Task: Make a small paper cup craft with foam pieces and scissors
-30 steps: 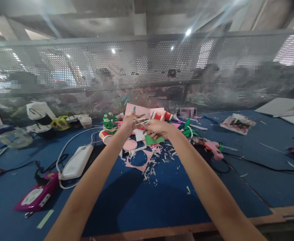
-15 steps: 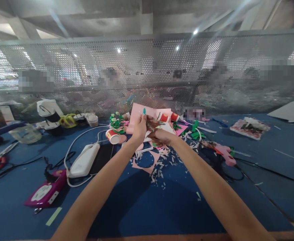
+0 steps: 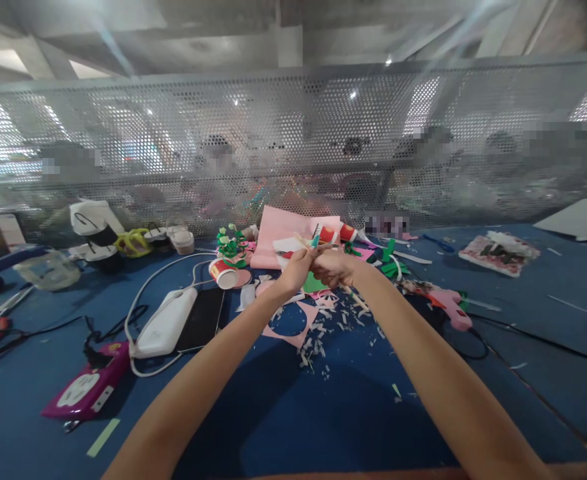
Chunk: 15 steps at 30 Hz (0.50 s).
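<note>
My left hand and my right hand meet above the middle of the littered table, fingers closed and overlapping. What they grip is mostly hidden behind the fingers. A white paper-like piece with a red patch shows just beyond my left hand; I cannot tell whether it is held. A teal tip, apparently a fingernail, stands out at my left thumb. Behind the hands is a pink sheet. Below them lie a green piece and a pink paper offcut with a round hole.
White paper scraps litter the middle. On the left are a red paper cup, a phone, a white power bank with cable and a purple power strip. A pink glue gun lies right. A perforated metal partition stands behind.
My hands have come together, the left moving right and down, its thumb no longer pointing up. The white piece now shows left of the hands, and the green piece below is uncovered.
</note>
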Motion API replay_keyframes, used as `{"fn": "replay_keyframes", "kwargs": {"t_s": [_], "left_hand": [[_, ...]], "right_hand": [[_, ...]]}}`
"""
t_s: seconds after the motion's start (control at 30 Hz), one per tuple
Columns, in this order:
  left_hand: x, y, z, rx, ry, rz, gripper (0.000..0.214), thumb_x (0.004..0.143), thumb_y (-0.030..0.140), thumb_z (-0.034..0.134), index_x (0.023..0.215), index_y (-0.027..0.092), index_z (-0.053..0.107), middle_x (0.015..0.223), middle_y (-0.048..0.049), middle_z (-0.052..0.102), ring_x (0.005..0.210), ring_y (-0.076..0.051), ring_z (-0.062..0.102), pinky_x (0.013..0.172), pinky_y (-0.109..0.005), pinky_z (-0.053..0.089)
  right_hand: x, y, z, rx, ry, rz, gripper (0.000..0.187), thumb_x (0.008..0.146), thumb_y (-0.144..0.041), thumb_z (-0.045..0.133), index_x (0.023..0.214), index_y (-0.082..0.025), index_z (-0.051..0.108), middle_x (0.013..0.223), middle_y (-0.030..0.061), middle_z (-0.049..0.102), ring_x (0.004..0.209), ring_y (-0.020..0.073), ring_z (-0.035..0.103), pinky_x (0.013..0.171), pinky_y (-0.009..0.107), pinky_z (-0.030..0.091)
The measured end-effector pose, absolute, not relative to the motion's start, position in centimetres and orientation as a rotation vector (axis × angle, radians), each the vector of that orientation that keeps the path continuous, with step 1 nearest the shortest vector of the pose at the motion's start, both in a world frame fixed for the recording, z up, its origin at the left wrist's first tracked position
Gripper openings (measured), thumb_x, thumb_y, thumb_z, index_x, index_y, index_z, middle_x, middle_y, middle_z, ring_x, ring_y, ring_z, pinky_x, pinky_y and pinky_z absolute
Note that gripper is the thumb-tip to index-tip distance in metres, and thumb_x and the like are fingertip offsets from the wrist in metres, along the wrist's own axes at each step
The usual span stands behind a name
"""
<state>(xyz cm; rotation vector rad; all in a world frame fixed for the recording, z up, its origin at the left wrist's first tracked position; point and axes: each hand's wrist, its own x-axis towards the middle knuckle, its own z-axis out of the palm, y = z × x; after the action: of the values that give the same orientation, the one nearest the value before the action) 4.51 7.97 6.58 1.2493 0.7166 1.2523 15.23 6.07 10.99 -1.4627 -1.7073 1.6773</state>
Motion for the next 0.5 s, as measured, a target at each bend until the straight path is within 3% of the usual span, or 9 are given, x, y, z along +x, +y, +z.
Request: {"fn": "replay_keyframes", "kwargs": {"t_s": [0.1,0.2,0.3,0.5], "left_hand": [[4.2,7.6,8.0,1.256,0.652,1.224,0.014,0.077,0.024,0.063,0.085,0.013,0.068,0.068,-0.0023,0.066,0.066,-0.014,0.061,0.060,-0.023,0.046],[3.2,7.3,9.6,1.227,0.589,1.298,0.018,0.086,0.024,0.051,0.090,0.018,0.067,0.085,-0.0063,0.070,0.082,-0.017,0.066,0.066,-0.024,0.051],[2.4,7.0,10.7,1.250,0.598,1.264,0.019,0.087,0.021,0.050,0.082,0.015,0.068,0.083,-0.0091,0.072,0.084,-0.018,0.068,0.071,-0.026,0.054],[3.0,6.2,10.8,1.251,0.621,1.242,0.014,0.082,0.012,0.056,0.089,0.015,0.068,0.084,-0.0077,0.073,0.090,-0.019,0.068,0.082,-0.029,0.054]], "right_hand": [[15.6,5.9,11.0,-1.484,-1.750,1.577,0.037,0.089,-0.023,0.043,0.056,-0.021,0.026,0.039,-0.0097,0.022,0.030,0.0026,0.017,0.030,0.014,0.014],[16.3,5.6,11.3,-1.530,-1.806,1.505,0.037,0.086,-0.020,0.046,0.054,-0.021,0.029,0.038,-0.0080,0.026,0.030,0.0034,0.020,0.030,0.016,0.016],[17.2,5.5,11.7,-1.558,-1.854,1.473,0.038,0.086,-0.020,0.048,0.052,-0.021,0.031,0.039,-0.0066,0.029,0.032,0.0041,0.023,0.030,0.018,0.019],[18.3,5.3,12.1,-1.543,-1.933,1.409,0.034,0.086,-0.020,0.049,0.056,-0.021,0.035,0.041,-0.0082,0.026,0.033,0.0047,0.022,0.032,0.019,0.019]]}}
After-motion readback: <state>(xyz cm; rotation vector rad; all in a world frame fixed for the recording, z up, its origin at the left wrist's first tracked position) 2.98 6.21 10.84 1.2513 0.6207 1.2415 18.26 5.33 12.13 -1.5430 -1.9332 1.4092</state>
